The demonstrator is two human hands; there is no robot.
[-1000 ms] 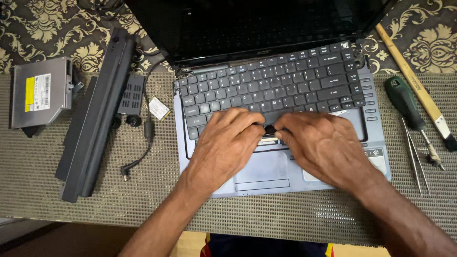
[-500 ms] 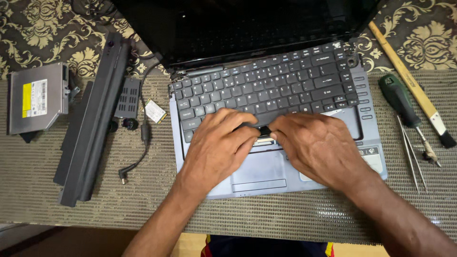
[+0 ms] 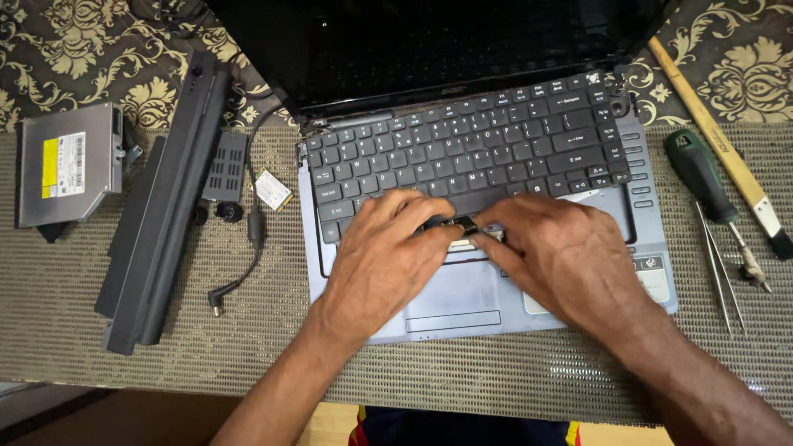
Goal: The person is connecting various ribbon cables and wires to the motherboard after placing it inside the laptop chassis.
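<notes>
Change: both hands sit in the same spot at the keyboard's front edge as half a second ago; the view has only drifted slightly.
Left hand (image 3: 388, 256): fingers curled narrow, tips pressing at the lower edge of the keyboard (image 3: 471, 153); whether they grip anything I cannot tell.
Right hand (image 3: 566, 256): fingers bent close, tips meeting the left hand's over a small dark part (image 3: 462, 224) at the keyboard's lower edge.
Laptop (image 3: 462, 297): open, blue-grey smooth palm rest, black keys, dark screen, at the centre of the tabletop.
Tabletop (image 3: 496, 372): covered by a woven, ribbed tan mat; a floral patterned cloth lies beyond it.
Left side: long black battery (image 3: 161, 206), silver boxy optical drive (image 3: 66, 165).
Right side: green-handled screwdriver (image 3: 702, 177), metal tweezers (image 3: 720, 264).
</notes>
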